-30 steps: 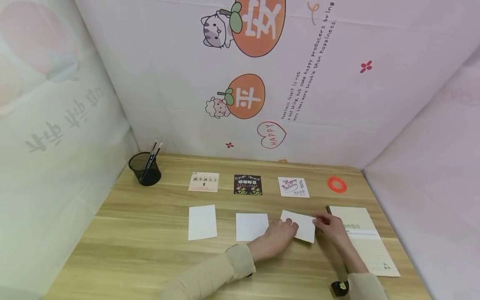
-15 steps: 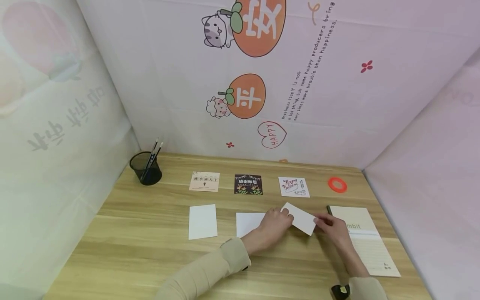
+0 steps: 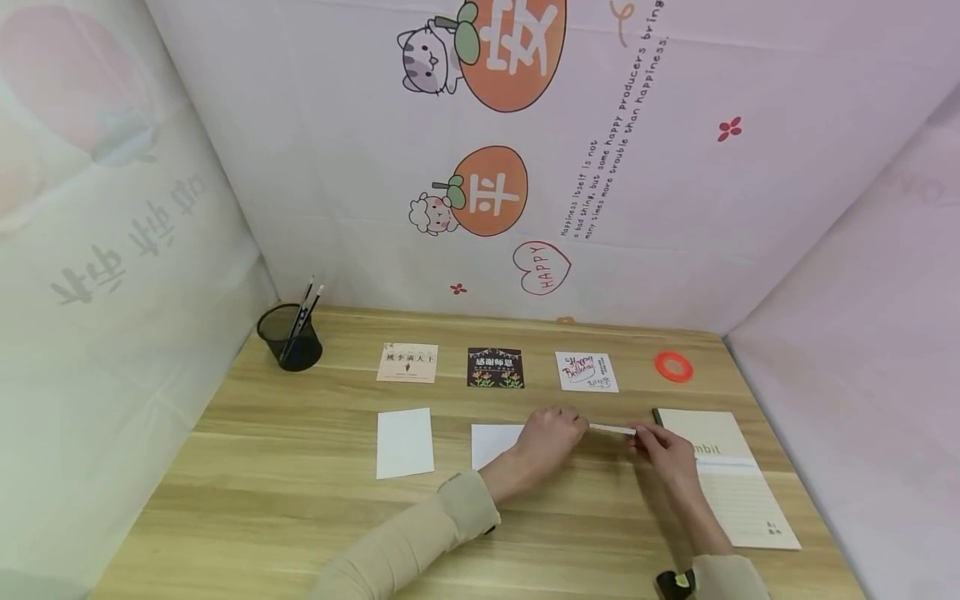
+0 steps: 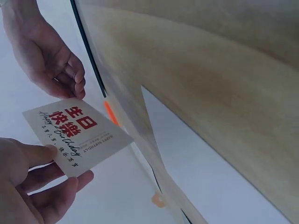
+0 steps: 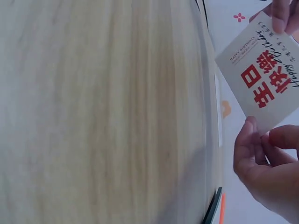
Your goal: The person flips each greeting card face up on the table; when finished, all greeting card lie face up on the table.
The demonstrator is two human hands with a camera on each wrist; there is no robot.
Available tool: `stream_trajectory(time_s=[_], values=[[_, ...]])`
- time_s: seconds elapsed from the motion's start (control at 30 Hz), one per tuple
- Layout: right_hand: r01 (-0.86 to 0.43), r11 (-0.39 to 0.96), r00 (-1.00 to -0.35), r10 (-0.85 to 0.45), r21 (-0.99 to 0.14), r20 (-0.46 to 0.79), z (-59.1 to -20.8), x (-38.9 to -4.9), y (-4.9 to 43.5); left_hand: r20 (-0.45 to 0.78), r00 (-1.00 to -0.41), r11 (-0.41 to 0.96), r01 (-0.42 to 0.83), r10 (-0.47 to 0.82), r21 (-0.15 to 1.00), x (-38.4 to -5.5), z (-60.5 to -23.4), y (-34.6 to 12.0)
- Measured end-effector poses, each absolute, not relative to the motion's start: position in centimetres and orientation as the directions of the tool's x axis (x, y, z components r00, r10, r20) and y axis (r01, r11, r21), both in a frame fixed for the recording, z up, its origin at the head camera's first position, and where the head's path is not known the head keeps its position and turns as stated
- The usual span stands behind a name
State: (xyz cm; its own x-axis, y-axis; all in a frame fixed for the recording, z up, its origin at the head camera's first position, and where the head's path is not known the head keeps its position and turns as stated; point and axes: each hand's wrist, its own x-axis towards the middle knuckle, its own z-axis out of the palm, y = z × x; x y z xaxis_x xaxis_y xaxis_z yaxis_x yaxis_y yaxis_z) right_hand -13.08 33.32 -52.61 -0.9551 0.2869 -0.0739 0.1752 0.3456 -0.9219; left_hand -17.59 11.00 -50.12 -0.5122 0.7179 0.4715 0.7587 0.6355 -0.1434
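Both hands hold a birthday card (image 3: 611, 429) raised above the table; from the head it appears nearly edge-on, as a thin strip. My left hand (image 3: 543, 442) pinches its left end, with the thumb on the printed face. The right hand (image 3: 667, 458) pinches the opposite corner between thumb and fingers. Red Chinese characters and a handwritten "Happy Birthday" show on the card (image 4: 77, 135) in the left wrist view, and on the same card (image 5: 259, 70) in the right wrist view. Partly behind the left hand lies a blank white card (image 3: 493, 444).
Another white card (image 3: 405, 443) lies further left. A beige card (image 3: 407, 372), a dark card (image 3: 496, 368) and a white printed card (image 3: 587, 372) form a back row. Around them stand a pen cup (image 3: 300, 354), an orange-red ring (image 3: 662, 372) and a notebook (image 3: 742, 492).
The held card has been lifted and tilted up from its blank white face to nearly edge-on. My left hand has shifted slightly left and away from me; the right hand has barely moved.
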Motion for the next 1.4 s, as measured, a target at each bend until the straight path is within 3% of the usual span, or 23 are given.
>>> stream_trajectory(time_s=[0.2, 0.4, 0.53, 0.6, 0.77, 0.97, 1.1, 1.4], values=[[0.104, 0.226, -0.96, 0.278, -0.969, -0.038, -52.6, -13.1, 33.0, 0.491, -0.521, 0.632, 0.77, 0.698, -0.082, -18.1, -49.6, 10.7], [0.102, 0.224, -0.962, 0.271, -0.969, -0.038, -52.5, -13.0, 32.9, 0.495, -0.554, 0.642, 0.766, 0.67, -0.012, -18.3, -49.6, 10.7], [0.117, 0.284, -0.955, 0.296, -0.952, -0.029, -52.6, -13.0, 32.8, 0.442, -0.609, 0.655, 0.753, 0.658, 0.062, -18.3, -49.4, 10.7], [0.132, 0.345, -0.948, 0.319, -0.929, -0.016, -52.5, -12.9, 32.9, 0.387, -0.672, 0.656, 0.729, 0.631, 0.196, -18.3, -49.4, 10.7], [0.15, 0.433, -0.938, 0.347, -0.889, 0.011, -52.2, -13.0, 33.2, 0.219, -0.8, 0.561, 0.559, 0.558, 0.611, -18.6, -49.8, 10.7], [0.153, 0.426, -0.956, 0.291, -0.892, -0.026, -51.9, -13.3, 33.7, -0.005, -0.813, 0.326, 0.228, 0.582, 0.917, -18.9, -50.7, 10.9], [0.161, 0.478, -0.974, 0.22, -0.864, -0.059, -52.0, -13.4, 33.9, -0.102, -0.812, 0.225, 0.037, 0.575, 0.974, -19.3, -51.0, 10.8], [0.111, 0.497, -0.993, 0.08, -0.861, -0.082, -52.2, -13.4, 33.4, -0.159, -0.839, 0.218, -0.05, 0.52, 0.975, -20.0, -51.0, 10.9]])
